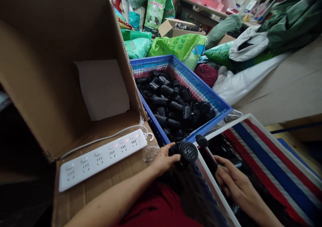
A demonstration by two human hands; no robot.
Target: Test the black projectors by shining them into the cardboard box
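Note:
My left hand [163, 159] is closed around a black device [189, 152] with a round, honeycomb-patterned face turned towards me. My right hand [230, 177], fingers curled, grips a dark slim handle with a rounded black end [202, 140]; its exact kind is unclear. The two held things are close together but apart, above the near corner of a white-rimmed crate [216, 196] lined with striped cloth. Dark items lie in that crate, partly hidden by my right hand. Beyond, a blue crate [213, 121] holds many black cylindrical devices [167, 91] with thin cords.
A white power strip [103, 160] with several lit red lights lies on cardboard at my left. Behind it, a large cardboard box [47, 36] stands open towards me, a pale sheet [103, 89] inside. Green bags [173, 47] and a smaller box of parts [183, 29] crowd the back.

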